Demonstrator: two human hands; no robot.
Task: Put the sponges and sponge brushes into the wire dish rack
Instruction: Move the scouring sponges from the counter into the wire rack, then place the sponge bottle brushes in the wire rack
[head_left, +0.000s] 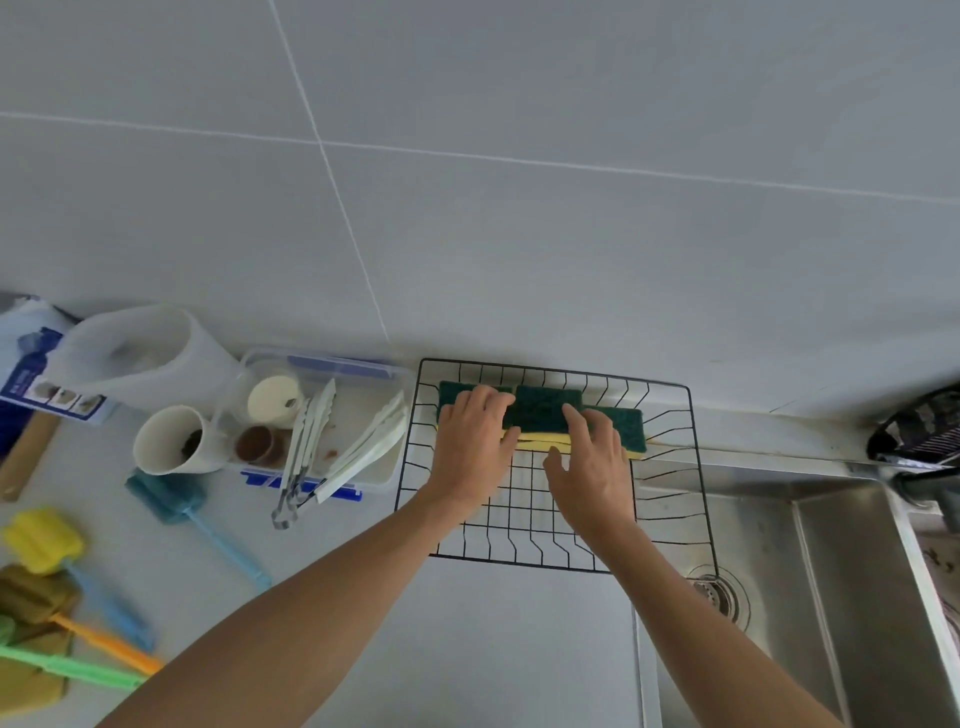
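Now your left hand (475, 441) & right hand (592, 462), fingers spread flat, press green-and-yellow rectangular sponges (543, 410) against black wire dish rack (696, 467) back wall, prob. leaving room for brushes.

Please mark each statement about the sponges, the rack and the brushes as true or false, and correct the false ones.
1. Both hands, left hand and right hand, rest on the green-topped sponges. True.
2. The sponges lie at the near edge of the wire dish rack. False: they lie along its far side, by the wall.
3. The sponge brushes are already in the rack. False: they lie on the counter at left.
4. Part of the rack reaches over the sink. True.
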